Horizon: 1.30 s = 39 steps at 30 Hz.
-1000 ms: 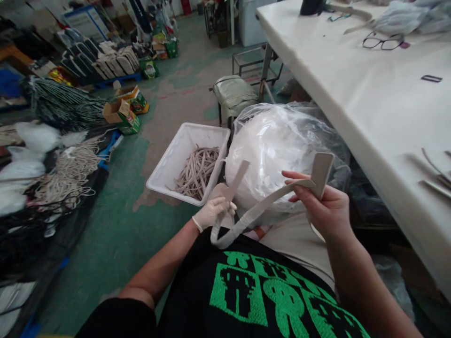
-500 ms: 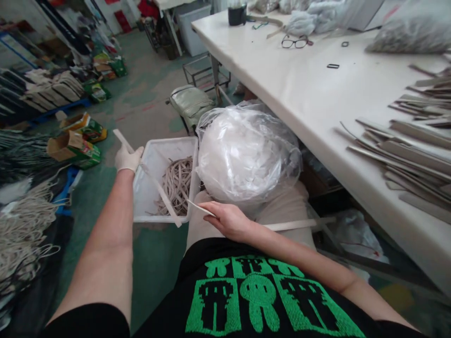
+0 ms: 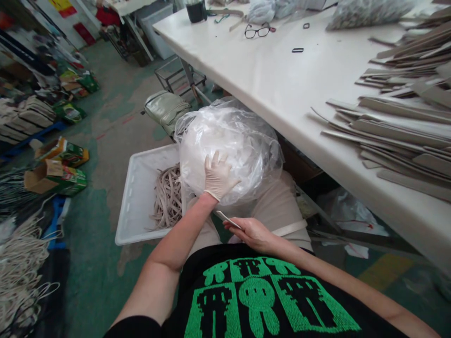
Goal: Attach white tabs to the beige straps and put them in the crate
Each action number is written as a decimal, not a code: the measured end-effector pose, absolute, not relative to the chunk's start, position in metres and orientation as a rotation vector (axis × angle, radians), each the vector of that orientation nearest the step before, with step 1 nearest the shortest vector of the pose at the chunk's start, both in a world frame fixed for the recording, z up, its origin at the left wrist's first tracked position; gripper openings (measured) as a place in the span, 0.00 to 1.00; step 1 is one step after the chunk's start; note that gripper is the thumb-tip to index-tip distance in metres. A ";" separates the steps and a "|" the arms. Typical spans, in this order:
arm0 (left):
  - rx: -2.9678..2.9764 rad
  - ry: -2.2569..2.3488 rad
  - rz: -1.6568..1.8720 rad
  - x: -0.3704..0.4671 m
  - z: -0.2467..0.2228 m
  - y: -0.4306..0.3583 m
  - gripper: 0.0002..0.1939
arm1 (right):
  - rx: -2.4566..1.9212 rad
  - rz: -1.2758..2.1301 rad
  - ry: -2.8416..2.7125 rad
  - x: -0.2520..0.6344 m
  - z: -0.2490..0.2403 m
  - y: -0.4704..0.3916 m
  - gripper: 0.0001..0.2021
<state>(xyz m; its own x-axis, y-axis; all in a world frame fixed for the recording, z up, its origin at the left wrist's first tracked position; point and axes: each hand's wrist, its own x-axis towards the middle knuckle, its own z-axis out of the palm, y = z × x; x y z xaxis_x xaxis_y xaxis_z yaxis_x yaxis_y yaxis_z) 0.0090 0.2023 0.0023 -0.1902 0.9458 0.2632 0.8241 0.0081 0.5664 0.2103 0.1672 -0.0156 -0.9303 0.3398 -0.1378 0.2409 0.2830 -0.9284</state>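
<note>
My left hand (image 3: 219,176), in a pale glove, lies with spread fingers against a big round clear plastic bag (image 3: 253,136) on my lap. Pale contents show through the plastic; I cannot make out their kind. Close to my belly, my right hand (image 3: 252,233) is closed on a flat beige strip (image 3: 227,218), whose short end points out to the left. A beige band (image 3: 291,228) shows across my thigh to the right of that hand; whether it is the same strip is hidden. Left of the bag, a white plastic bin (image 3: 136,188) holds a tangle of narrow beige strips (image 3: 167,197).
On the white table (image 3: 260,70) to the right lie piles of flat grey-beige strips (image 3: 405,136), eyeglasses (image 3: 257,32), a black buckle (image 3: 298,49) and a dark cup (image 3: 196,10). Opened cartons (image 3: 56,178) and heaped cords (image 3: 21,272) stand on the floor at left.
My left hand has let go of a beige strip it held over the bin and moved right onto the plastic bag. My right hand keeps its strip. The view has shifted right.
</note>
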 end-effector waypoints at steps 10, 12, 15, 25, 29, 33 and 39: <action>1.790 2.309 1.031 -0.011 0.020 0.184 0.07 | -0.838 2.126 -1.874 0.228 -0.020 0.185 0.25; 1.724 2.245 1.138 -0.013 0.031 0.160 0.09 | -0.889 2.150 -1.751 0.223 -0.017 0.189 0.26; 1.434 2.132 1.255 -0.008 0.036 0.129 0.13 | -0.912 2.138 -1.630 0.210 -0.005 0.194 0.28; 0.491 1.612 1.462 0.024 0.022 0.079 0.22 | -0.916 2.377 -1.477 0.172 0.010 0.195 0.27; 0.451 1.522 1.411 0.039 0.018 0.053 0.24 | -0.884 2.551 -1.501 0.174 0.002 0.180 0.30; 0.890 1.791 1.306 0.048 0.014 0.031 0.16 | -0.865 2.561 -1.503 0.174 0.002 0.171 0.31; 1.673 2.137 1.013 0.052 0.024 0.013 0.17 | -1.002 2.294 -1.723 0.154 0.015 0.178 0.16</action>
<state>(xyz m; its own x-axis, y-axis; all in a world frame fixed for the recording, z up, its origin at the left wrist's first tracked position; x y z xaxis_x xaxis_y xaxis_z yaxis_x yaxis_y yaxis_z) 0.0524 0.0134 0.0237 -0.3129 0.9241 0.2192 0.7545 0.1017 0.6484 0.1536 0.1775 0.0152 -0.7779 0.4504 -0.4381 0.2953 -0.3533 -0.8876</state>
